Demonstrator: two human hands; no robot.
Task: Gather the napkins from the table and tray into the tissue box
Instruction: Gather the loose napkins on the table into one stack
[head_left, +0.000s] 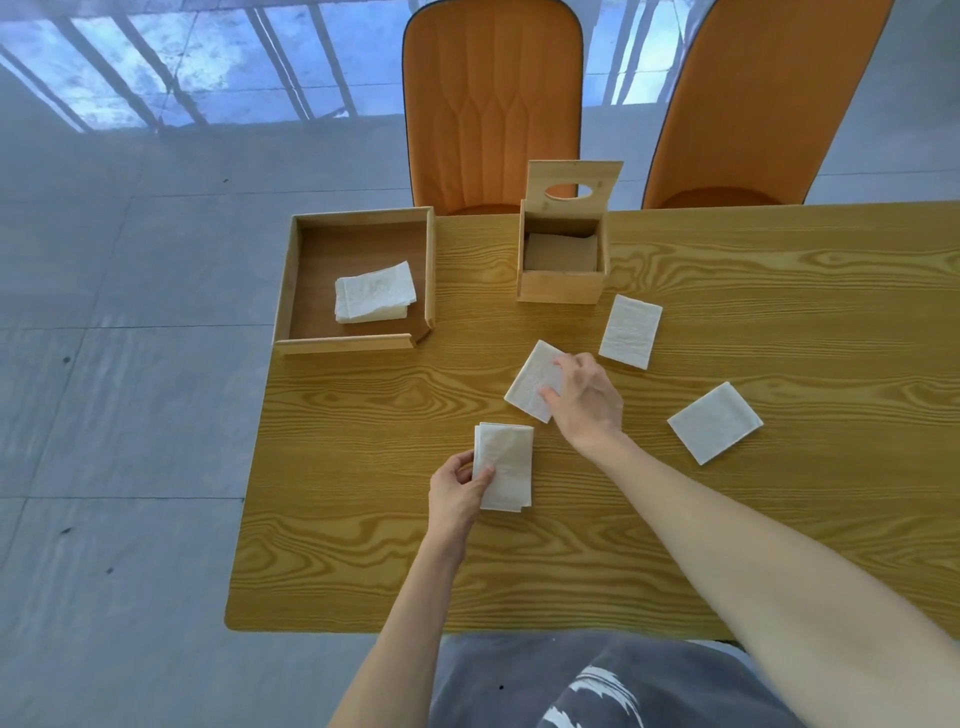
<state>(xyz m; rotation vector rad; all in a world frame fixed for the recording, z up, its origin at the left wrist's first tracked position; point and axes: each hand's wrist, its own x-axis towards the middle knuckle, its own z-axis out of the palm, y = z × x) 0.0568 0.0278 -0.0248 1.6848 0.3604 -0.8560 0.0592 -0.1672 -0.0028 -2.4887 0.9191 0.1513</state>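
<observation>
left hand (457, 491) pinches a small napkin stack (505, 467); right hand (584, 397) grips a napkin (532, 382) on the worktop (753, 322). thin, limp, tear-prone paper: likely best pinched by an edge.

Your way to the open-topped pale wooden tissue box (561, 283) is free over bare yellow wood-grain tabletop (779, 322); its raised slotted lid (574, 187) blocks the far side, the shallow wooden tray (428, 270) the left.

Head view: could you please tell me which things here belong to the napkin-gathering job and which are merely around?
Part of the job:
tissue box, lid up
tray with napkin stack
loose napkins
napkin under right hand
napkins held by left hand

Merely around:
two orange chairs
</observation>
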